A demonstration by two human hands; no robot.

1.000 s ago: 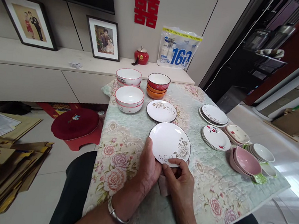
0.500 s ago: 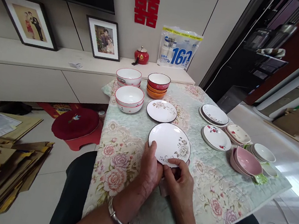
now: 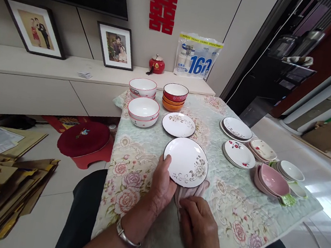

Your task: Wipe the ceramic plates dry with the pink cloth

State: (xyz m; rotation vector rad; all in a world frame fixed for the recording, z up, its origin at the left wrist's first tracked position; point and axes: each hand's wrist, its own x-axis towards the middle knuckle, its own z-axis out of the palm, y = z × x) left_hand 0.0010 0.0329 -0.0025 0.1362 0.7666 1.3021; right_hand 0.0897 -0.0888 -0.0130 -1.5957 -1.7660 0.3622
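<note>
My left hand (image 3: 164, 181) grips the left edge of a white plate (image 3: 186, 160) with a dark rim and a brown flower pattern, thumb on top and fingers underneath. The plate is tilted towards me above the table. Just below it, my right hand (image 3: 199, 219) is closed on a pinkish cloth (image 3: 189, 195), part of which lies under the plate's near edge. Beyond the held plate, a similar plate (image 3: 179, 124) rests on the flowered tablecloth (image 3: 136, 153).
White bowls (image 3: 143, 109) with red rims and a stack of red and orange bowls (image 3: 175, 94) stand at the back. To the right are stacked plates (image 3: 239, 153), pink bowls (image 3: 273, 180) and small white bowls (image 3: 292, 170). A red stool (image 3: 85, 139) stands left of the table.
My right hand has left the plate's near edge and moved down towards me, now gripping the cloth, more of which shows. My left hand still holds the plate.
</note>
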